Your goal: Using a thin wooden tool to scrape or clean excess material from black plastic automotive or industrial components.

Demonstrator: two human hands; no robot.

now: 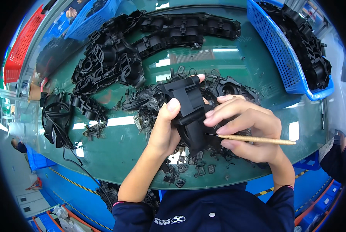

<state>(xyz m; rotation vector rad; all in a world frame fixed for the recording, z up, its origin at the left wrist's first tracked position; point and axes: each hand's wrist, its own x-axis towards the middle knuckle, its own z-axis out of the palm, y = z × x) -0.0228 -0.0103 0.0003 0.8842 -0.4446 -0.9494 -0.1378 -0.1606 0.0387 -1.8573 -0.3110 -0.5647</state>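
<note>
My left hand (163,127) grips a black moulded plastic part (186,101) over the middle of the table, thumb on its near side and a fingertip showing at its top. The part is tilted, and its lower end is a curved black section. In my right hand (252,125) is a slim pointed tool (258,139) with a tan wrapped handle and a fine metal tip, held between thumb and fingers. The tip points left toward the part; whether it touches, I cannot tell. My right fingertips are close to the part's right side.
Black plastic scraps (182,169) lie around and below my hands on the green table (122,164). Black mouldings (107,58) are piled at the back left, more in a row behind. A blue basket (275,50) of mouldings stands right; a coiled black cable (57,112) lies left.
</note>
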